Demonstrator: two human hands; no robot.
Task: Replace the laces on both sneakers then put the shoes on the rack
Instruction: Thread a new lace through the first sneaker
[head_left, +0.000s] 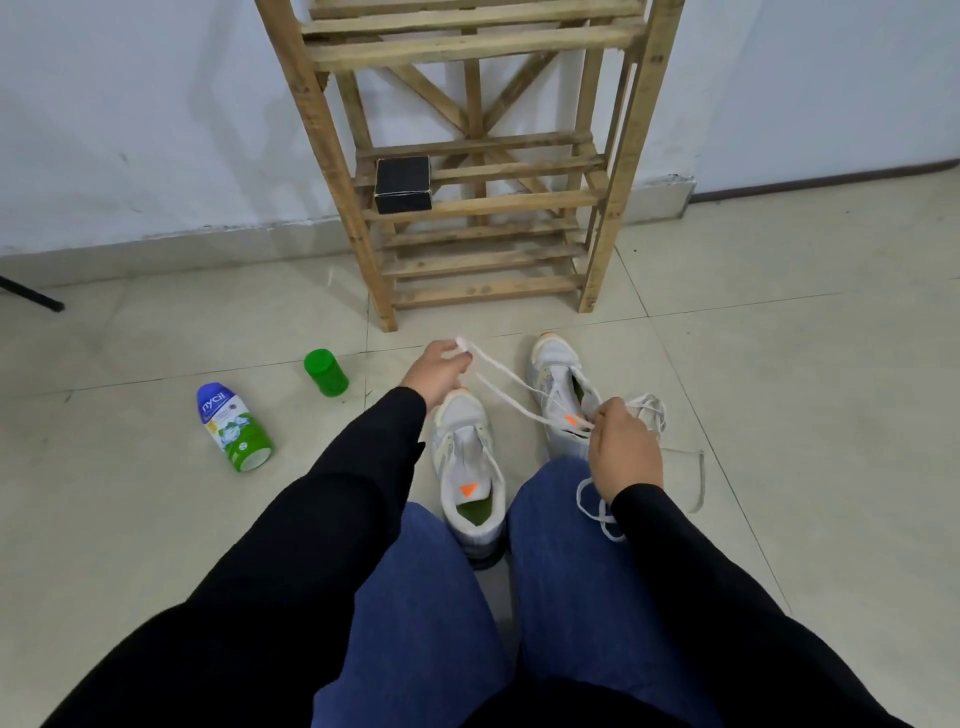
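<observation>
On the tiled floor at far left, lying on its side: a blue-and-green powder bottle (234, 427); just right of it, upright, a small green container (325, 372). Behind, against the wall, the wooden rack (478, 208), a black box (403, 184) on one lower shelf, no shoe on any shelf in view

Next, the left hand (436, 371), raised above the floor in front of the rack, thumb and fingertips pinched on the small wound-up end of a white lace (501, 370). From that pinch, two strands drawn taut, running down and to the right. Beneath them, the left sneaker (470, 467), upright on the floor between the knees, toe toward the rack; laced or not, hard to tell. Just beside it, the right sneaker (563, 395), toe likewise toward the rack, heel hidden behind a knee and the right hand

Right hand (626, 447) close over that sneaker's opening, fingers curled round the far end of the taut lace. Further right, loose loops (652, 410) of more white lace, trailing over the floor and the knee

Step in hand, as a judgement: sorting or winding a lace held clear of both shoes; old or new, cannot tell. Next move likely: free one tip, thread it through the lowest eyelets, keep both halves even. Calls for a fine pinch on the tip and a steadied shoe. Racking some way off yet
</observation>
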